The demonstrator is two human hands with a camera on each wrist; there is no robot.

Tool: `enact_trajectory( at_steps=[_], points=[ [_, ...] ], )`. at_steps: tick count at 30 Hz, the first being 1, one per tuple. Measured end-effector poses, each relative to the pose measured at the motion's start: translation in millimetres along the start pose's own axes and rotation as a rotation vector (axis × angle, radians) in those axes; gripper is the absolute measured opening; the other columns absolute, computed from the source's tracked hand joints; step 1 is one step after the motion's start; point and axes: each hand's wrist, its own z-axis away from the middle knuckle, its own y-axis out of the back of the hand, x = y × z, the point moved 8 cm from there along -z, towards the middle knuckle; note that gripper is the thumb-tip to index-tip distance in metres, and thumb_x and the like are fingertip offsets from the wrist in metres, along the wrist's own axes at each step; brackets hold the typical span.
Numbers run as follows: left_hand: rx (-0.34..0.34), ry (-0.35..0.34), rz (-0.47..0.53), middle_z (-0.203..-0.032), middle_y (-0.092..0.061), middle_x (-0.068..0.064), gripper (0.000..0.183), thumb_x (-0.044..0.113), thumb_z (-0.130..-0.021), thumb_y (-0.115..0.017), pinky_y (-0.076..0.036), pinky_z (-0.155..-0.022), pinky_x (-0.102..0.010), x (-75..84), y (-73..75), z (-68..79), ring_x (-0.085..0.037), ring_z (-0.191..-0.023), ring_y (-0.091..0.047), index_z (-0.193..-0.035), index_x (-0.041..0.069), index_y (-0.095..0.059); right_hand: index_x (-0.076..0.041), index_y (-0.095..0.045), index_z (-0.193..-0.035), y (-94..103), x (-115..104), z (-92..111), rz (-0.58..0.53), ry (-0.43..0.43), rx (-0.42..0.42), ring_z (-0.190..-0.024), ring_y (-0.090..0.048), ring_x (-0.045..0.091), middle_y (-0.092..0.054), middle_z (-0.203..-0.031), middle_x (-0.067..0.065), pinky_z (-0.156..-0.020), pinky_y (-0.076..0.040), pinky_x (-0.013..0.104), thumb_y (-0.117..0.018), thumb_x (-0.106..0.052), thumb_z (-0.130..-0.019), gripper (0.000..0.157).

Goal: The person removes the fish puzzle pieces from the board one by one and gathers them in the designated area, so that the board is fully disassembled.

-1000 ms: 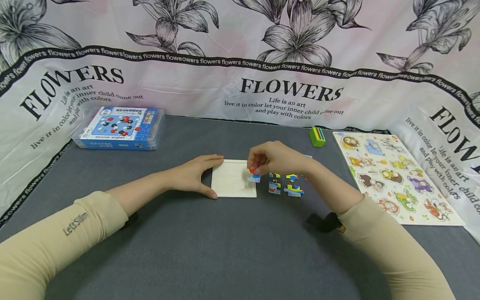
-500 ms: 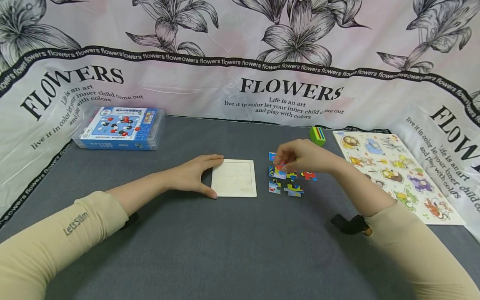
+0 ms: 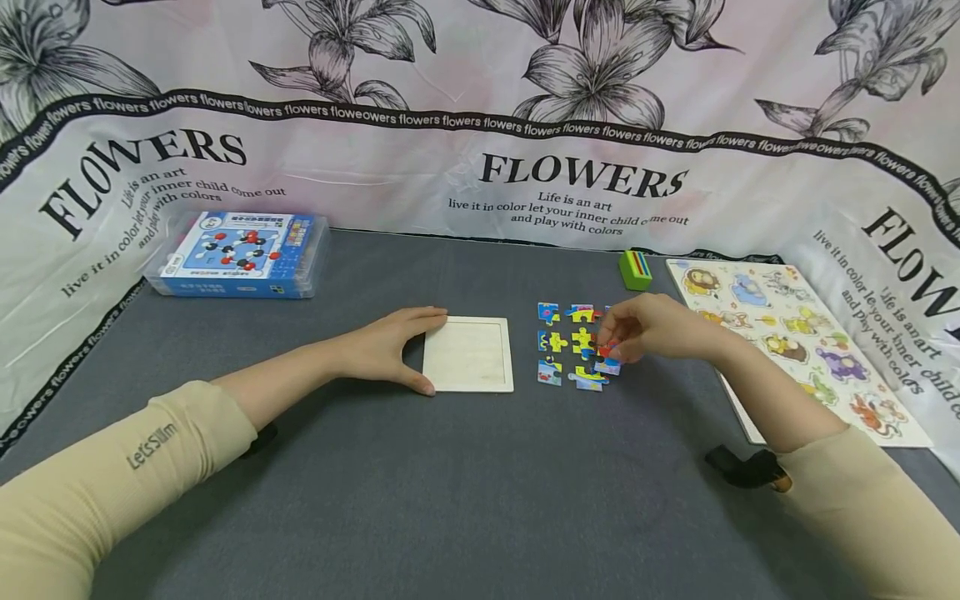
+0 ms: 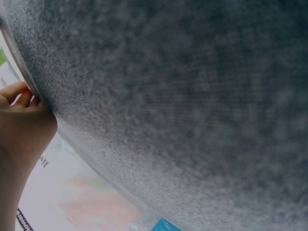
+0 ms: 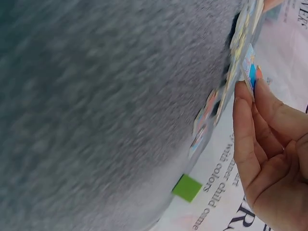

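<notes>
My left hand (image 3: 393, 350) holds the left side of a pale wooden puzzle tray (image 3: 465, 354), its thumb at the near corner and its fingers at the far one. The tray has a thin raised border. In my right hand (image 3: 660, 329) a small puzzle piece (image 3: 607, 365), red and light blue, is pinched between thumb and fingertips. The right wrist view shows the pinched piece (image 5: 250, 67) tilted, above the cloth. Several colourful puzzle pieces (image 3: 581, 340) lie in loose rows right of the tray; the right hand partly hides the rightmost ones.
A clear plastic box (image 3: 236, 254) with a blue molecule label stands at the back left. Behind the pieces sits a small green block (image 3: 635, 271) with coloured stripes. An animal picture board (image 3: 806, 350) lies at the right. A flower-printed cloth (image 3: 420, 183) hangs behind.
My right hand has carried the puzzle piece rightward, from above the tray, across the loose pieces, to their right side. The left hand has stayed at the tray.
</notes>
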Motion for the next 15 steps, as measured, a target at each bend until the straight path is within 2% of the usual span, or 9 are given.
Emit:
enact_trajectory(
  at_steps=[8, 15],
  points=[
    [0.007, 0.0, -0.003, -0.166, -0.021, -0.009, 0.105, 0.044, -0.077, -0.083, -0.023, -0.123, -0.055, -0.5, 0.2, -0.6, -0.033, -0.154, -0.019, -0.157, 0.008, -0.025, -0.011, -0.071, -0.098, -1.5, 18.3, 8.1, -0.006, -0.038, -0.06, -0.077, -0.067, 0.014, -0.073, -0.091, 0.003, -0.07, -0.058, 0.029, -0.07, -0.011, -0.09, 0.008],
    [0.004, 0.002, -0.006, -0.166, -0.02, -0.009, 0.105, 0.044, -0.077, -0.083, -0.023, -0.123, -0.055, -0.5, 0.5, 0.1, -0.033, -0.154, -0.019, -0.157, 0.008, -0.025, -0.011, -0.072, -0.096, -6.6, 21.9, 12.6, -0.019, -0.044, -0.088, -0.075, -0.068, 0.013, -0.074, -0.087, 0.004, -0.068, -0.059, 0.028, -0.072, -0.01, -0.087, 0.009]
  ],
)
